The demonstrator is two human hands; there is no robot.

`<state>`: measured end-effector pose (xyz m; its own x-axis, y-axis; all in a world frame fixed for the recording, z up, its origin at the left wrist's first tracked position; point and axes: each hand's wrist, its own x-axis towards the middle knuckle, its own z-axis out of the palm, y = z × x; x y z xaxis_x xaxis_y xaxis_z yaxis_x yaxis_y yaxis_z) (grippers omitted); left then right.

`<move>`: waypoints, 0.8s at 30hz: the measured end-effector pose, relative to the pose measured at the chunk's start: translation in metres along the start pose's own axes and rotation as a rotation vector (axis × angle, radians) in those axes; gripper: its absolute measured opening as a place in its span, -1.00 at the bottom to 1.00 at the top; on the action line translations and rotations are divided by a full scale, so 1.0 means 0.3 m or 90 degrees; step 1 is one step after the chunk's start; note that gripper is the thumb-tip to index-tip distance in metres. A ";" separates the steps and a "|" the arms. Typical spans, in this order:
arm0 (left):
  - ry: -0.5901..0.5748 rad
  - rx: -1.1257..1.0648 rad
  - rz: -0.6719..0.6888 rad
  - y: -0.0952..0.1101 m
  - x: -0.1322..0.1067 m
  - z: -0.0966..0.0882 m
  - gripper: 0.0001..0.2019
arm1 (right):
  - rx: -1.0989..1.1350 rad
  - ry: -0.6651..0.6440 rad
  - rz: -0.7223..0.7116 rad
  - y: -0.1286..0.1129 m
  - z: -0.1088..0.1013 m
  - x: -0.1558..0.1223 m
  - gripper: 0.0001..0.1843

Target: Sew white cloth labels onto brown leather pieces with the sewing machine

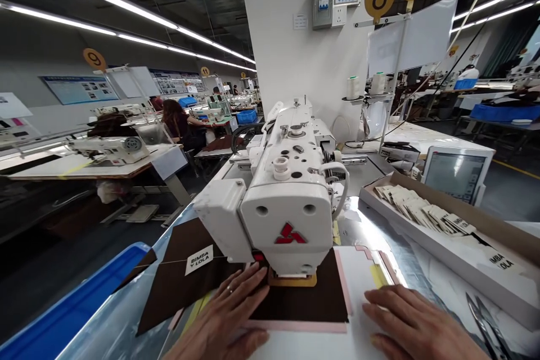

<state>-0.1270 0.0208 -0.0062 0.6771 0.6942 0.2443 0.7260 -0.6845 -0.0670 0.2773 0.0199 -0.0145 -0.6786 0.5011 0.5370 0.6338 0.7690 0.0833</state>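
A white sewing machine (291, 197) with a red three-diamond badge stands in front of me. Beneath its head lies a dark brown fabric panel (304, 306), framed by pink strips on a white board (312, 346). My left hand (234, 309) rests flat with fingers outstretched at the panel's left side, close to the machine's foot frame (295, 280). On the white board to the right, my right hand (415, 320) lies open, apart from the panel. Left of the machine is another brown piece (169, 287) bearing a white "BIMBA Y LOLA" label (199, 260).
A cardboard box (447, 247) of printed labels stands at right, before a tablet-like screen (458, 174). Metal scissors (485, 320) lie near the right edge. A blue bin (113, 287) is at lower left. Another person (179, 124) sits among machines further back.
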 end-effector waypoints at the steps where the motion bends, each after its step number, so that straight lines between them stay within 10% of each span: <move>1: -0.004 0.007 -0.001 -0.014 -0.021 0.008 -0.37 | 0.008 0.002 -0.004 -0.005 0.007 -0.001 -0.59; 16: -0.040 -0.165 -0.034 0.050 0.055 -0.002 -0.71 | 0.014 -0.133 0.018 -0.023 0.073 -0.049 -0.63; 24: -0.009 -0.200 0.011 0.056 0.097 0.023 -0.82 | 0.086 -0.046 0.076 -0.038 0.091 0.005 -0.61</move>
<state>-0.0943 0.0310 -0.0068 0.6925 0.6831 0.2318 0.6430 -0.7302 0.2310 0.2588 0.0226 -0.0374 -0.6297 0.6154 0.4741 0.6591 0.7463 -0.0934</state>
